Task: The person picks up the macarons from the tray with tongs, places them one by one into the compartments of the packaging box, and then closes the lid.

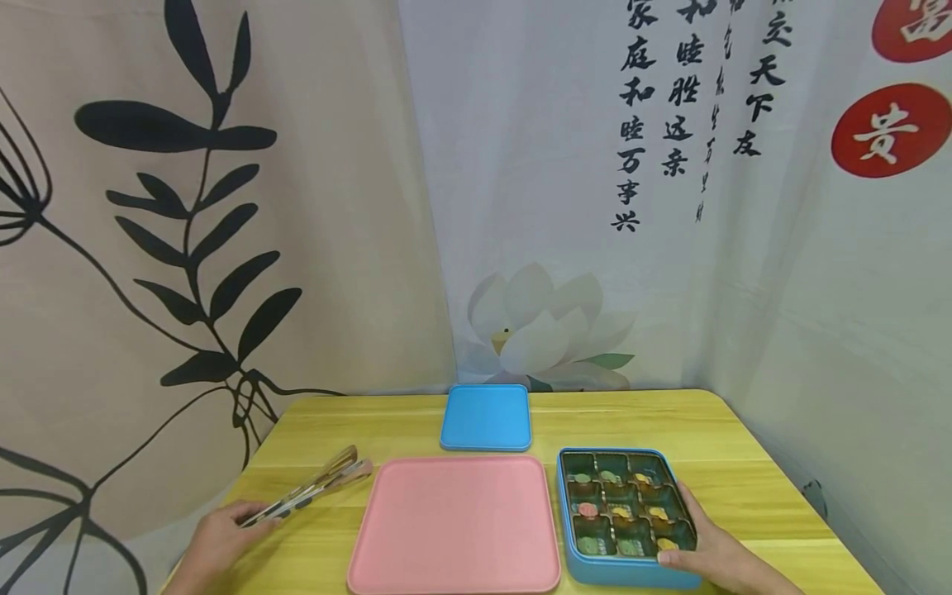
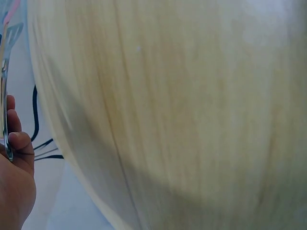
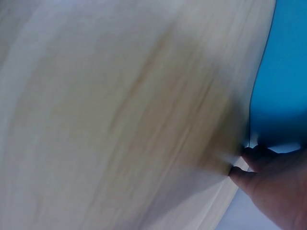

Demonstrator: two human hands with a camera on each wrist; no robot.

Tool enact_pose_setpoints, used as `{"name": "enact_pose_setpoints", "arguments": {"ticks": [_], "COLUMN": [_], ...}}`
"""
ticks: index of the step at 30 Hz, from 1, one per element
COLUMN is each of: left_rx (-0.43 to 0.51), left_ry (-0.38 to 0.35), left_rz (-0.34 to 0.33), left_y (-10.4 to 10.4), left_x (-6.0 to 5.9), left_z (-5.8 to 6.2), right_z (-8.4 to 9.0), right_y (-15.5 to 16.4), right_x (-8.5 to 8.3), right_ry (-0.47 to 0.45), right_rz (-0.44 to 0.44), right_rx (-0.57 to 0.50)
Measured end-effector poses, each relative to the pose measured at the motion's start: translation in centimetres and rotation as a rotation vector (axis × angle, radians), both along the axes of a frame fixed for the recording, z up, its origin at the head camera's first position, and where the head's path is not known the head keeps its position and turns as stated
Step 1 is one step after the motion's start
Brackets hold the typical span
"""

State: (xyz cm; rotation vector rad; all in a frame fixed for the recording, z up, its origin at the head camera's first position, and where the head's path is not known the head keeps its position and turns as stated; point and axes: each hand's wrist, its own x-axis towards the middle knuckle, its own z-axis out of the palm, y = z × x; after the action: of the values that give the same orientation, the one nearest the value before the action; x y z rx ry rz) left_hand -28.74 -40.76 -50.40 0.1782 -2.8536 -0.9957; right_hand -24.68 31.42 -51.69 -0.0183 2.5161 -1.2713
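At the table's left, my left hand (image 1: 221, 539) holds a pair of metal tongs (image 1: 316, 486) by the handle end, their tips pointing away toward the pink tray. The left wrist view shows the same hand (image 2: 18, 184) at its left edge with the tongs (image 2: 4, 103). On the right side, my right hand (image 1: 720, 552) grips the near right corner of a blue box (image 1: 628, 572), thumb at the front rim and fingers along the side. Dark compartments in the box hold small green, yellow and pink pieces. In the right wrist view, the hand (image 3: 276, 187) touches the box's blue wall (image 3: 283, 67).
Between the hands lies a pink tray (image 1: 457, 529) with nothing on it. Behind it, near the far edge, is a smaller blue tray (image 1: 487, 418). The wood-grained table (image 1: 632, 420) ends at printed curtains (image 1: 357, 248) at the back and sides.
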Motion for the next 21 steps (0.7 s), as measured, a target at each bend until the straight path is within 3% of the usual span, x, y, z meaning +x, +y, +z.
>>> {"name": "enact_pose_setpoints", "arguments": {"ticks": [11, 21], "left_rx": [-0.020, -0.023], "left_ry": [-0.073, -0.061], "left_rz": [0.002, -0.001], "left_y": [-0.7, -1.0], "left_x": [-0.6, -0.8], "left_z": [-0.5, -1.1], "right_z": [0.1, 0.1], "right_y": [-0.2, -0.2], "right_x": [0.1, 0.2], "right_ry": [0.005, 0.012], "right_rz": [-0.005, 0.010], "right_rx": [0.012, 0.003]}}
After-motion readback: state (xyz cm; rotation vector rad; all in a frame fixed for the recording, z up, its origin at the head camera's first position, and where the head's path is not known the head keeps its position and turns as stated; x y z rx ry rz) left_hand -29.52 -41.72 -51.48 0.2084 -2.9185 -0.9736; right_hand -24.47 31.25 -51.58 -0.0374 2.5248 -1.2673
